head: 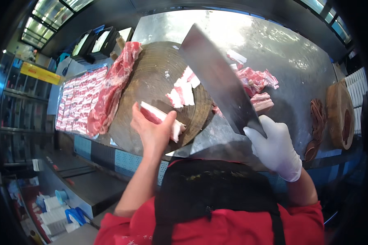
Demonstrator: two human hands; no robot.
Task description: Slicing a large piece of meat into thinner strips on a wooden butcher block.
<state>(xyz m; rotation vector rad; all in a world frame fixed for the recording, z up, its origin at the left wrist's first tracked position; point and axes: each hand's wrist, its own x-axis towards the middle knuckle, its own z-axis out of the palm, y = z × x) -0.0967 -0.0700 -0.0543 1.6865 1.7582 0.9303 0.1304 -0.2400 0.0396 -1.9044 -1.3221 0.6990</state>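
Observation:
My left hand (155, 131) grips a strip of pork belly (155, 114) between thumb and fingers on the round wooden chopping block (144, 79). In my right hand (273, 147), which wears a white glove, is the handle of a broad cleaver (217, 76), its blade raised and pointing away from me. Cut pork pieces (182, 92) lie on the block between the strip and the blade. A long slab of raw pork (115, 92) rests along the block's left edge. Beyond the cleaver, meat scraps (254, 80) and a thick pork chunk (261, 102) sit on the metal table.
At the left is a tray of sliced pork belly (79, 99), with black containers (102, 43) behind it. The stainless-steel table (300, 64) extends to the right, where a wooden block (339, 114) and a brown strap-like item (316, 122) lie near stacked white trays (357, 88).

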